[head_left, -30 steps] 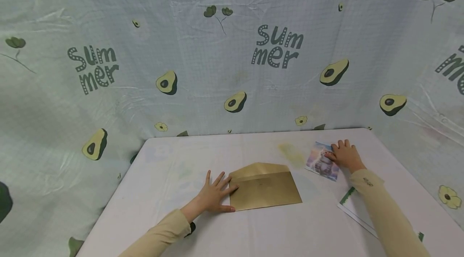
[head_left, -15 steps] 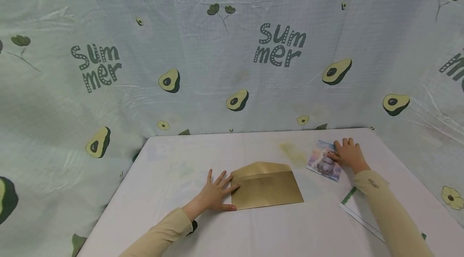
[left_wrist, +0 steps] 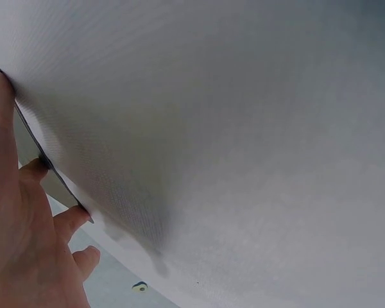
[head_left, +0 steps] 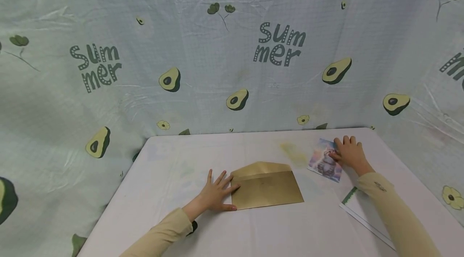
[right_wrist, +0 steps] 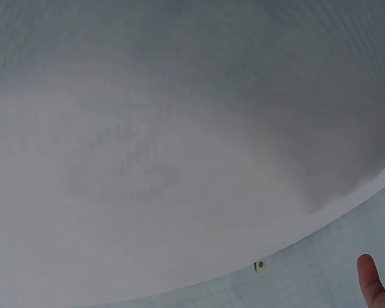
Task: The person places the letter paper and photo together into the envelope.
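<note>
A gold envelope (head_left: 266, 188) lies on the white table with its pointed flap opened away from me. Across its left edge my left hand (head_left: 213, 195) rests with fingers spread; in the left wrist view three fingertips (left_wrist: 70, 221) meet the envelope's dark edge. Farther right, my right hand (head_left: 351, 155) holds a small picture card (head_left: 324, 164) by its upper right part, thumb on the printed face. The card shows a grey animal on a pink and blue ground. Only two fingers (right_wrist: 370, 282) of that hand show in the right wrist view, and the card is hidden there.
A white sheet with a green border (head_left: 366, 216) lies under my right forearm. Its right part is hidden by the sleeve. A yellowish stain (head_left: 293, 153) marks the table cover (head_left: 203, 152). Behind stands a cloth wall (head_left: 203, 63) printed with avocados.
The right hand and the picture card have shifted very slightly to the right, and the right sleeve now covers more of the sheet's far end. The left hand and envelope stay put.
</note>
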### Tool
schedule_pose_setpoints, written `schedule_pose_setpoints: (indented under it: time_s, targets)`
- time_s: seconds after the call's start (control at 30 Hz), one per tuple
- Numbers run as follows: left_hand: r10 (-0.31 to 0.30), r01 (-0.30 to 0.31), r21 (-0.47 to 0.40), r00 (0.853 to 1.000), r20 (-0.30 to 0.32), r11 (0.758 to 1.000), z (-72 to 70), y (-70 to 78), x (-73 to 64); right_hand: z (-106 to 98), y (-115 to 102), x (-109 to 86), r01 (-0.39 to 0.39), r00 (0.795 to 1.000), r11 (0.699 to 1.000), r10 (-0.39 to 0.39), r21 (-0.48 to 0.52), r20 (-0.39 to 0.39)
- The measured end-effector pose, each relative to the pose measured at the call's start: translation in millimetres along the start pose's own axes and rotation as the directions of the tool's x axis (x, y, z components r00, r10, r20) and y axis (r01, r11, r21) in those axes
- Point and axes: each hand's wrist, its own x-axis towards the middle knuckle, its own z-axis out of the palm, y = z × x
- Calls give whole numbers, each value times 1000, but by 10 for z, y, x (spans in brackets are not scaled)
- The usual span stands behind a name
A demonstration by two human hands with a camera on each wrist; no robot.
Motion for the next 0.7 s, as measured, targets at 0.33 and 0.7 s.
schedule_pose_setpoints:
  time_s: [0.33, 0.7]
  targets:
    - [14, -14, -33, 1000, -18, 999, -30, -13, -10, -26, 66, 38, 69, 984, 996, -57, 64, -169]
    - [10, -10, -43, 1000, -7, 999, -31, -20, 5, -432, 100, 96, -18, 997, 936, 43, 352, -62]
